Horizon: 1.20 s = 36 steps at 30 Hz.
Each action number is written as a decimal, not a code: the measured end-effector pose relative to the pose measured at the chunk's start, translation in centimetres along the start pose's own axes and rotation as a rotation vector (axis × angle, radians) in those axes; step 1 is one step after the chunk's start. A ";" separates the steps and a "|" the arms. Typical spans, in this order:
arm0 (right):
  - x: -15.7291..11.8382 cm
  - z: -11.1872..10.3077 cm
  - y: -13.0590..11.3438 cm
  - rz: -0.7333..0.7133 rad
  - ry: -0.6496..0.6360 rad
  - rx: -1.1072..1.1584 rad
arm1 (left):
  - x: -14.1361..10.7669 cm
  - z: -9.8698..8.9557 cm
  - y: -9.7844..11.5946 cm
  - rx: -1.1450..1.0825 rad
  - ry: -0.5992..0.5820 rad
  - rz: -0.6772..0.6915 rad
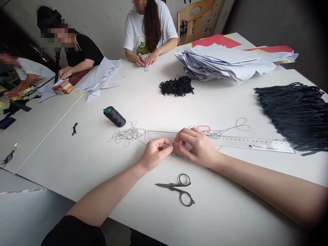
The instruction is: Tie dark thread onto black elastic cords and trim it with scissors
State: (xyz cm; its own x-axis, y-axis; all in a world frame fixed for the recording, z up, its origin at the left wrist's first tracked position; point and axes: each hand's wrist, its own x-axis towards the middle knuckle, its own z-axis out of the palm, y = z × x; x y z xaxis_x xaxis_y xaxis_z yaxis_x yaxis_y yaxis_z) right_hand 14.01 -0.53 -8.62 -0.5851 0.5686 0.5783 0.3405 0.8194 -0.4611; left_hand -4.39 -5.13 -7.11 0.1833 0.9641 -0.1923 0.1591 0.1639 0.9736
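Both hands meet over the table in front of me, fingertips almost touching. My left hand point(156, 152) is closed in a pinch on thin black thread. My right hand point(196, 145) pinches the same thread, with loose loops point(176, 152) hanging under the fingers. A clear ruler point(256, 143) lies behind and partly beneath my right hand. Left of the hands is a tangle of black thread point(129, 134), beside a black spool point(114, 117) lying tilted on its side. Metal scissors point(176, 187) with parted handles lie nearer to me. A red rectangular outline point(203, 128) shows behind my right hand.
A bundle of black cords point(294, 114) lies at the right, a smaller black bundle point(176, 86) farther back. Stacked white paper point(222, 61) and red sheets point(217, 41) are at the back right. Three people sit around the far side, handling paper and other items.
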 end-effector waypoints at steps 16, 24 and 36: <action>0.0 0.0 0.0 0.026 -0.043 0.026 | 0.1 0.1 -0.3 0.030 0.038 0.022; 0.0 0.2 0.2 0.018 -0.026 -0.023 | -0.1 0.4 -0.4 0.126 0.070 0.082; 0.0 0.2 0.2 0.125 -0.048 0.102 | 0.2 0.2 -1.0 0.074 0.072 0.115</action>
State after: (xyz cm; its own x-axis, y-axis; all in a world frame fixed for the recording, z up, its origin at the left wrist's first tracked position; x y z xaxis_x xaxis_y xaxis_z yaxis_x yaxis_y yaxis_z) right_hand 13.92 -0.37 -8.80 -0.5781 0.6593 0.4808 0.3373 0.7296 -0.5949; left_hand -4.30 -5.16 -8.19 0.1351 0.9885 -0.0680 0.2128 0.0381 0.9763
